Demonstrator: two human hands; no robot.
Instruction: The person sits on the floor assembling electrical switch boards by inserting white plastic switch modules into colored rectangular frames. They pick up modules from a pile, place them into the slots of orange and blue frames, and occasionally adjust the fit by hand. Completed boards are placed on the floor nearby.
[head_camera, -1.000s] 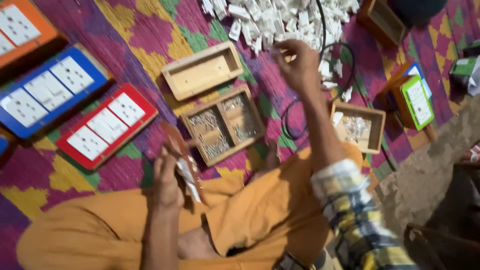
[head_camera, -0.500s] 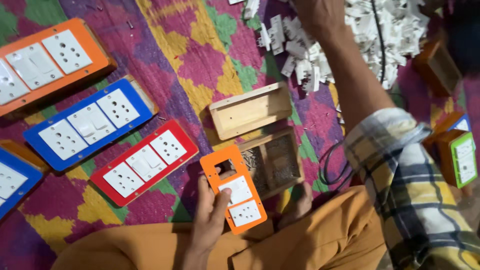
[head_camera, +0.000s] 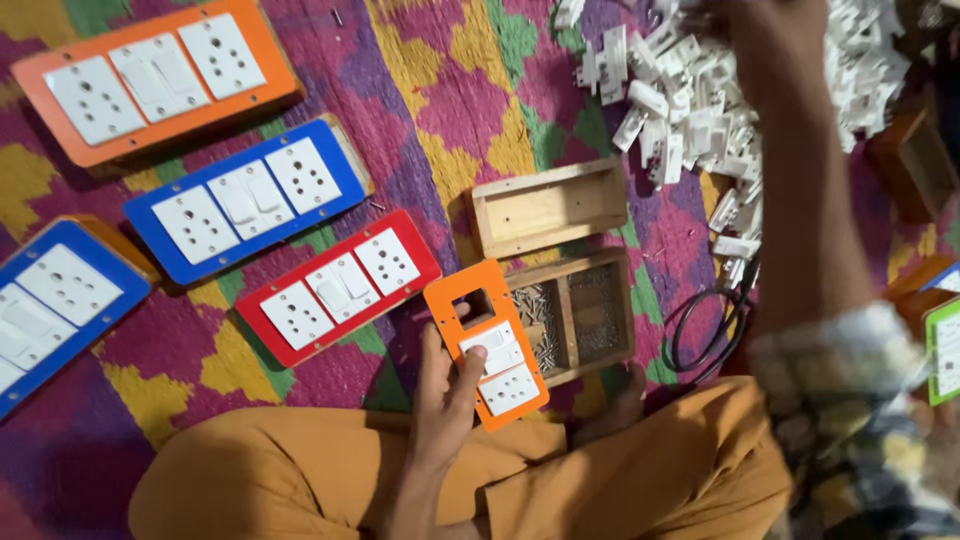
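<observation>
Left hand (head_camera: 447, 395) grips an orange rectangular plastic switch plate (head_camera: 487, 343) by its lower edge, thumb across the white insert, face up, one window at its top unfilled. The plate hovers above the woven rug (head_camera: 470, 90), overlapping a divided wooden tray of small metal screws (head_camera: 570, 318). Right hand (head_camera: 775, 40) reaches into the pile of white plastic switch modules (head_camera: 690, 110) at the rug's far edge; its grasp cannot be told. Finished red board (head_camera: 338, 286) lies just left; a black cable coil (head_camera: 708, 325) lies under the right forearm.

Glossy plastic orange plate (head_camera: 487, 343); raw wood box (head_camera: 548, 208); woven mat (head_camera: 440, 100).
</observation>
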